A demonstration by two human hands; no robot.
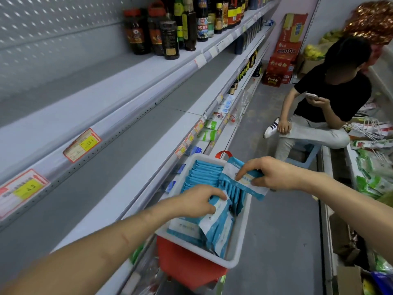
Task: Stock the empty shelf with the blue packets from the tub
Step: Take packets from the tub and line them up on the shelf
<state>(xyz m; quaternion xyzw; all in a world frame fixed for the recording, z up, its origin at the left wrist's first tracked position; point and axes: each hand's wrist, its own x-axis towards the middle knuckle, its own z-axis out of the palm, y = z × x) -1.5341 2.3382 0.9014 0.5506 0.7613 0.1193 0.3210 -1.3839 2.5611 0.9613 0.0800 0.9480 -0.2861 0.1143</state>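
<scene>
Two hands reach into the white rectangular plastic tub (239,238), set on a red basket (187,261). Glossy flat blue packets (203,173) stand on edge in rows inside. The right hand (271,174) pinches one lifted packet (244,185) over the tub's right rim; the left hand (196,200) curls its fingers round a front packet (215,219). The smooth grey empty shelf (95,167) lies open on the left, its lip just beside the tub

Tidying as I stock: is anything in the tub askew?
Yes. The front packets gripped by the left hand lie slumped and tilted, while the back rows stand upright in the tub.
</scene>
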